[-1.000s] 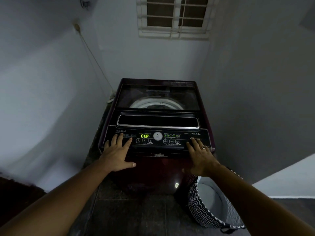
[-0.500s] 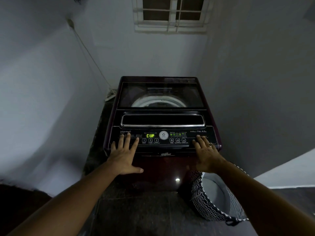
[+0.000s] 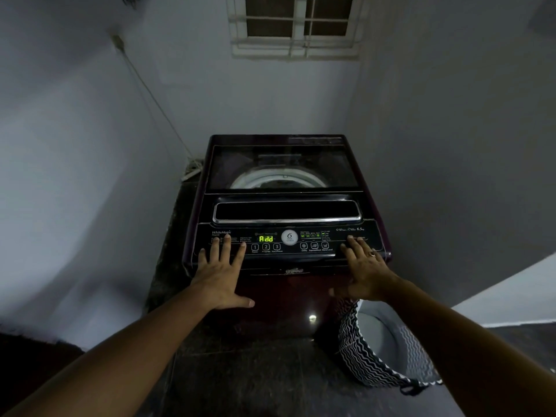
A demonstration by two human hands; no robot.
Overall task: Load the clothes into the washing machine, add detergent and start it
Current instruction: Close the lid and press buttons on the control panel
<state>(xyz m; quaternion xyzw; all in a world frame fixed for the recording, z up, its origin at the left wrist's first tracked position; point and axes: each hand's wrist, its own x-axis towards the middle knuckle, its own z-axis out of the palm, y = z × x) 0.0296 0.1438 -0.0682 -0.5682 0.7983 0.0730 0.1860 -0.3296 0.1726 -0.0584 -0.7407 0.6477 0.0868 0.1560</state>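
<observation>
Zigzag basket [image 3: 364, 355] beside washing machine [image 3: 282, 165]

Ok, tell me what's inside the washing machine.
Through the closed glass lid, only the pale drum rim shows. The lid's front panel and the darkness hide the rest, so the contents cannot be made out.
</observation>
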